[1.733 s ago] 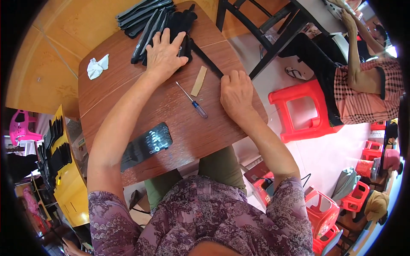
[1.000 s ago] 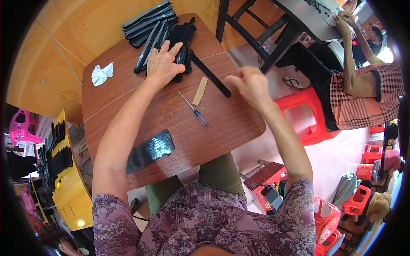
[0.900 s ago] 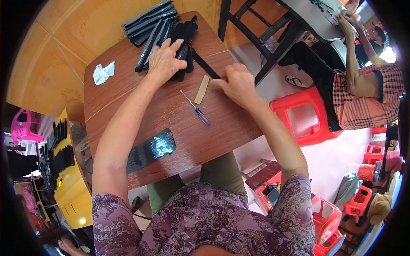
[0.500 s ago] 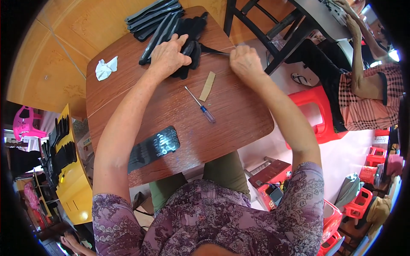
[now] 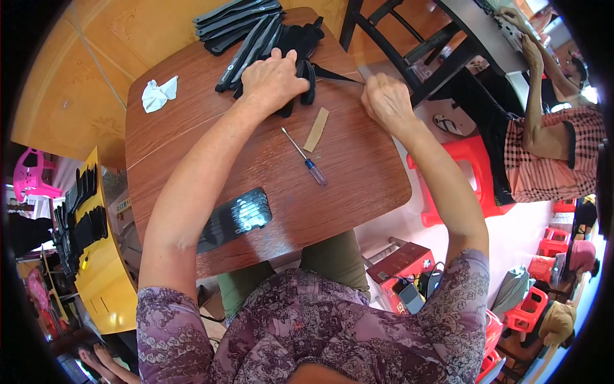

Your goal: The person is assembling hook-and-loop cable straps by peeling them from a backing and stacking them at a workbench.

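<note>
My left hand presses on a black padded fabric piece at the far side of the table, its thumb and fingers around part of it. A narrow black strap stretches taut from that piece to the right. My right hand is closed on the strap's far end, just past the table's right edge. Nearer to me lie a flat tan strip and a screwdriver with a clear blue handle. Under my left forearm a shiny dark flat piece is partly hidden.
Several dark flat pieces are stacked at the back of the brown table. A crumpled white tissue lies at left. A co-worker sits at right on a red stool, beside another table. A yellow board stands left.
The black padded piece and both hands sit slightly farther right in the picture. The strap stays taut between them; the whole view has also shifted a little.
</note>
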### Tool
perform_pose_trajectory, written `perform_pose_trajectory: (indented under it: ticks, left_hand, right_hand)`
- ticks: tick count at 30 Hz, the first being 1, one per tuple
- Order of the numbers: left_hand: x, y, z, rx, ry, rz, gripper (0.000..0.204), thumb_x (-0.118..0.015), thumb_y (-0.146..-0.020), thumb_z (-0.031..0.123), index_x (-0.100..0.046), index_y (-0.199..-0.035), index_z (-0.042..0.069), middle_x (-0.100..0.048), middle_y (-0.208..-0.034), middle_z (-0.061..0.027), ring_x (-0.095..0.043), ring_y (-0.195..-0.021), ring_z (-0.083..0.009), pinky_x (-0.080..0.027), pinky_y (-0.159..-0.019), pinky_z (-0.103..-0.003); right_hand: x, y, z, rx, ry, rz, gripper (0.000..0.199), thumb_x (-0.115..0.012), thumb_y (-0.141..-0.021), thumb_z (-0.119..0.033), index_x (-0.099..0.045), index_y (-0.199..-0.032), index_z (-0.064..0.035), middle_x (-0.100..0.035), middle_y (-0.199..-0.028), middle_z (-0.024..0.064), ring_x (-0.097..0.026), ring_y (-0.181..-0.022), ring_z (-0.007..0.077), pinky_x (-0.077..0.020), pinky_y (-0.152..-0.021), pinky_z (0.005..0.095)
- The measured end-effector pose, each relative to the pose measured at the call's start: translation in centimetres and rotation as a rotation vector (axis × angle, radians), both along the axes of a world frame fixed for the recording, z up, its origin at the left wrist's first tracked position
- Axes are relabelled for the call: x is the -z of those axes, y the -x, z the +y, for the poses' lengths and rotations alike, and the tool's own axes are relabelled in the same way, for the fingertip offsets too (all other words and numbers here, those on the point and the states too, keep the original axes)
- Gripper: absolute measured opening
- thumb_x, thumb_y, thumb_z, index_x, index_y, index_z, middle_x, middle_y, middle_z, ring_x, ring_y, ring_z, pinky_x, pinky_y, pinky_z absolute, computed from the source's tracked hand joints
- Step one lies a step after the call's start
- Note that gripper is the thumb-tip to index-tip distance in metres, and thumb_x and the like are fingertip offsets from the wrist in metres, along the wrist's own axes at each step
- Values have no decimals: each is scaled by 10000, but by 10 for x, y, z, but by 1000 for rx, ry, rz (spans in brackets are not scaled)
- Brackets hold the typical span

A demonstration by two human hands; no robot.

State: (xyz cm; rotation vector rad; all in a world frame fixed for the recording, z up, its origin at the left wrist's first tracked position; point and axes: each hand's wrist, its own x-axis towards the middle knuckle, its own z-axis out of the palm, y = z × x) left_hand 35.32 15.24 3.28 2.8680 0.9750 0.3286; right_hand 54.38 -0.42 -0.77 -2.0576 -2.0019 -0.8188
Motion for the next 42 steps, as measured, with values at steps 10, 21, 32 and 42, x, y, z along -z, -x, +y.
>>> perform_pose_trajectory:
  ticks: [10, 21, 32, 42]
  left_hand:
    - [6, -24, -29, -186, -37, 106, 882, -682, -734, 423, -317, -1365, -74, -335, -1302, -446, -505, -1041, -582, -468, -684, -674]
    - [18, -20, -16, -160, -236, 133, 668, -608, -742, 281, -349, -1236, -88, -497, -1040, -387, -626, -781, -489, -541, -553, -524]
    - [20, -11, -13, 13, -74, 19, 640, -610, -767, 243, -362, -1242, -107, -384, -1214, -481, -588, -906, -552, -519, -542, -618]
    - [21, 3, 8, -135, -304, 75, 724, -628, -790, 376, -333, -1290, -57, -512, -1031, -357, -626, -803, -481, -535, -608, -530]
  right_hand:
    - [-9, 28, -13, 47, 85, 397, 156, -584, -759, -104, -559, -672, 22, -627, -694, 228, -640, -637, 370, -524, -575, 412]
    - [-55, 11, -23, 197, 292, 1710, 231, -584, -789, -146, -542, -688, 57, -547, -574, 102, -593, -594, 199, -464, -547, 364]
    - [5, -61, -4, 22, 160, 358, 174, -564, -797, -138, -539, -728, 19, -609, -795, 260, -612, -777, 409, -492, -696, 455]
    - [-3, -25, -53, 148, -14, 464, 180, -563, -849, -161, -577, -744, -15, -603, -747, 240, -604, -653, 397, -476, -578, 443]
